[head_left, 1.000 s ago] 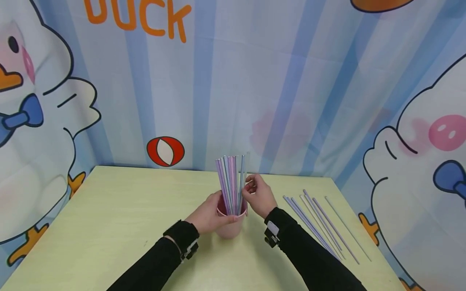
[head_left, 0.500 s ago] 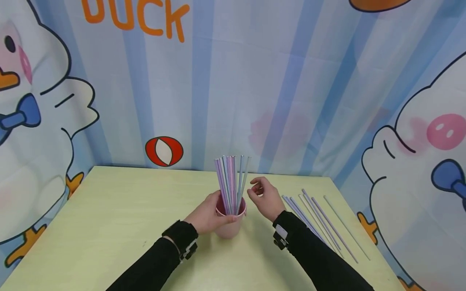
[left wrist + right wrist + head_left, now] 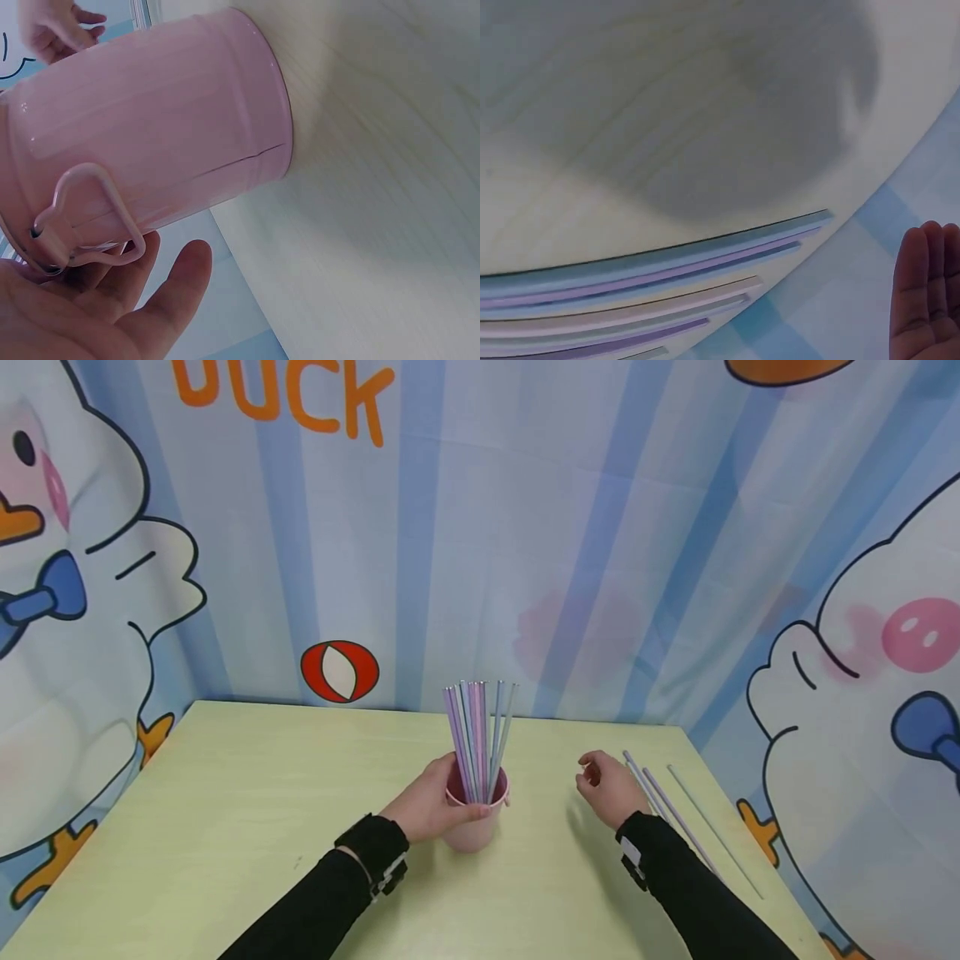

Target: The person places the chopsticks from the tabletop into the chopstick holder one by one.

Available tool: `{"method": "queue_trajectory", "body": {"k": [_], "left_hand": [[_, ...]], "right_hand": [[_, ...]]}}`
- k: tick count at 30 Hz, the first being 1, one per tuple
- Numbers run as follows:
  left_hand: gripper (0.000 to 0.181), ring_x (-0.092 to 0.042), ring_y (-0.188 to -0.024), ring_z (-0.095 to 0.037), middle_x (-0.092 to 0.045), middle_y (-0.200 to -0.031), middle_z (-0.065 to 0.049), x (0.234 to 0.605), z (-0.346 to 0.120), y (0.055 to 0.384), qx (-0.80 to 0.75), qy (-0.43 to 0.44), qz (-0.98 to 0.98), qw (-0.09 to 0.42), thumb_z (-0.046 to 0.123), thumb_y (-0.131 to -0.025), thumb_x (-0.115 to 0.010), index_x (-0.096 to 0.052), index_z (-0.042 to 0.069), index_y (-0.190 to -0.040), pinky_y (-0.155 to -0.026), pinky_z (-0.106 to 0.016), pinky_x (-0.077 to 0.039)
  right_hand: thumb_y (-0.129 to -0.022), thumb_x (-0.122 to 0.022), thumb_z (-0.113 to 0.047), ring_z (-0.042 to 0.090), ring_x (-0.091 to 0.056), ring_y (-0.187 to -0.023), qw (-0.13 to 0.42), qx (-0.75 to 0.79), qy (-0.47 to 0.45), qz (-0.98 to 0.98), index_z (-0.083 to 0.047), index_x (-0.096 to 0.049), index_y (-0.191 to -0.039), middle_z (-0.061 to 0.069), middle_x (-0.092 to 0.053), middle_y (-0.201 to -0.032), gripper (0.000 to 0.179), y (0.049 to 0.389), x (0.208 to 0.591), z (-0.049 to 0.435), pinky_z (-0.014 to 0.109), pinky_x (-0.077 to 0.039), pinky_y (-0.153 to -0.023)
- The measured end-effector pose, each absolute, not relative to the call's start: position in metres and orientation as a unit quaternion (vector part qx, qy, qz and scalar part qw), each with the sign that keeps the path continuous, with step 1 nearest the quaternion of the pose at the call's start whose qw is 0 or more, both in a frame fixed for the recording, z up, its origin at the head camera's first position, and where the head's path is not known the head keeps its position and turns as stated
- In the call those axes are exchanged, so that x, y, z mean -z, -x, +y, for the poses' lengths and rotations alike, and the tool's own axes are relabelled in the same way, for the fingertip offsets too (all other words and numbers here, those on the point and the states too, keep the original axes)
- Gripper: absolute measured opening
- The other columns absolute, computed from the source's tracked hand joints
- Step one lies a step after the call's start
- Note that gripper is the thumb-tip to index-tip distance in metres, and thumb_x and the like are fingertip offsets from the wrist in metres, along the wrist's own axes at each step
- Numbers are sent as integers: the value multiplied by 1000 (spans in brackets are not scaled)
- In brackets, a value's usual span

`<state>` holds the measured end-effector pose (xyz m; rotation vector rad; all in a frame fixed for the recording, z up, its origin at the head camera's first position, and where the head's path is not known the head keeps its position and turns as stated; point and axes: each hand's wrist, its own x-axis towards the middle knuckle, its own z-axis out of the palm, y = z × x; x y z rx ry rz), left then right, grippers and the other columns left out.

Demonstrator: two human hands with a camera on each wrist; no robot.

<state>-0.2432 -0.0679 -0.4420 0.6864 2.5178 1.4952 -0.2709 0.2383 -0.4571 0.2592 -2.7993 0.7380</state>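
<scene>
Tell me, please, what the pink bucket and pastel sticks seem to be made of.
Pink bucket: probably glossy painted metal, given its highlights, seam-like line and bent handle. Pastel sticks: perhaps smooth plastic, judging by their faint sheen, though metal remains possible.

Head view: bright, diffuse light is recorded; a soft shadow is cast on the table [image 3: 262, 793] near the right hand [image 3: 611, 785]. Left-wrist view: dimmer; glints are seen on the pink bucket [image 3: 150, 120] beside the left hand [image 3: 75, 322]. Right-wrist view: dim; the table edge near the hand is bowed.
</scene>
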Motion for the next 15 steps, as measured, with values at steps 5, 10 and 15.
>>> {"method": "queue_trajectory", "body": {"k": [5, 10, 15], "left_hand": [[80, -52, -120, -24, -50, -136, -5, 441, -67, 243, -497, -224, 835, 71, 34, -81, -79, -36, 16, -146, -103, -49, -45], [79, -52, -118, -24, -50, -135, -6, 440, -67, 242, -500, -227, 832, 75, 35, -81, -78, -36, 15, -145, -103, -50, -45], [78, -53, -116, -24, -51, -134, -6, 440, -68, 242, -495, -226, 836, 73, 36, -81, -78, -37, 15, -145, -102, -48, -46]], "right_hand": [[-92, -63, -10, 25, -59, -79, 103, -179, -88, -974, 3, -64, -120, 12, -64, -95, 30, 273, 471, 267, 41, -50, -70], [-90, -66, -8, 24, -59, -75, 82, -134, -91, -983, 2, -72, -107, 12, -66, -88, 20, 277, 480, 286, 41, -50, -68], [-91, -65, -7, 17, -45, -60, 67, -94, -100, -988, -6, -71, -82, 4, -57, -66, 11, 279, 485, 295, 35, -38, -60]]}}
